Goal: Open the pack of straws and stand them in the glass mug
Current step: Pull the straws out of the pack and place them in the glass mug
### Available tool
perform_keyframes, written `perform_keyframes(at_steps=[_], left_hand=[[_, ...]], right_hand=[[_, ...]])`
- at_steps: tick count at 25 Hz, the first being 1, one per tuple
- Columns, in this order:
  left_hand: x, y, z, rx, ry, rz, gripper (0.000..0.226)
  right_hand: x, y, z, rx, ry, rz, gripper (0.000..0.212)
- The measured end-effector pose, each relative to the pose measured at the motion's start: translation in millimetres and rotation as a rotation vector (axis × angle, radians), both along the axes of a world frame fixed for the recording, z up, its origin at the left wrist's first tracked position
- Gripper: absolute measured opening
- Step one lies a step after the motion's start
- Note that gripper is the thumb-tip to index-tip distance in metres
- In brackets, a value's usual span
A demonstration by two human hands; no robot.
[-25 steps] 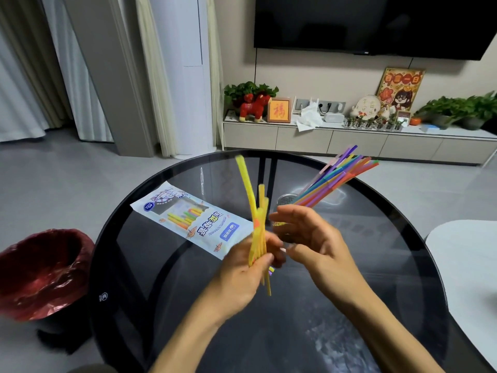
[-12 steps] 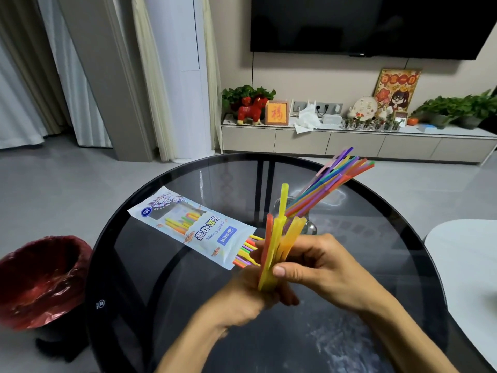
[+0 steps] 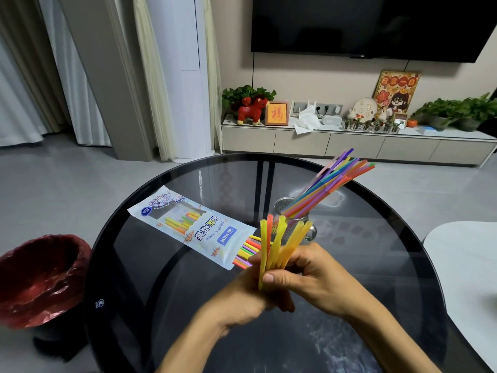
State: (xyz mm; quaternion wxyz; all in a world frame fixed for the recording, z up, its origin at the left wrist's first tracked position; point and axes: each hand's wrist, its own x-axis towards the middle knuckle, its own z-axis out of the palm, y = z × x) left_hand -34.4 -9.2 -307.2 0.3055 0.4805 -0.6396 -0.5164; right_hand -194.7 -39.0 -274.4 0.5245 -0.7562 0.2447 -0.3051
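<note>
Compared with a second ago, both hands are sitting lower and closer to the person, and the yellow bunch is now fanning out instead of standing tall in the left hand alone.

Going left to right: a red-lined bin [image 3: 40,278] is standing on the floor beside the round dark glass table [image 3: 161,319]. The straw pack [image 3: 193,230] is lying flat on the table, its open end pointing toward the hands, with several straws poking out. The left hand [image 3: 242,305] is curling under the bunch; its fingers are mostly hidden, so their grip cannot be told. The right hand [image 3: 309,275] is closing around the yellow and orange straws [image 3: 279,246], thumb pressing across them. Just behind, the glass mug [image 3: 293,219] is already holding a leaning bundle of mixed-colour straws [image 3: 330,181].

Step in hand, judged: squaring up a handful before loading. The next move is calling for evening the lower ends, lifting over the mug rim, and dropping them in without knocking the leaning bundle.

Farther right, a pale second table [image 3: 462,265] is edging in. Behind, a low cabinet with ornaments and plants is running under a wall television.
</note>
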Motion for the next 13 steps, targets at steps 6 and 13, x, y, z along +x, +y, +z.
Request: perform_keyframes(at_steps=[6, 13], left_hand=[[-2.1, 0.1, 0.1, 0.067, 0.031, 0.016, 0.037], [16.3, -10.5, 9.3, -0.023, 0.261, 0.570, 0.031]], right_hand=[[-3.2, -4.0, -1.0, -0.139, 0.063, -0.028, 0.019], [-7.2, -53.8, 24.8, 0.116, -0.528, -0.833, 0.008]])
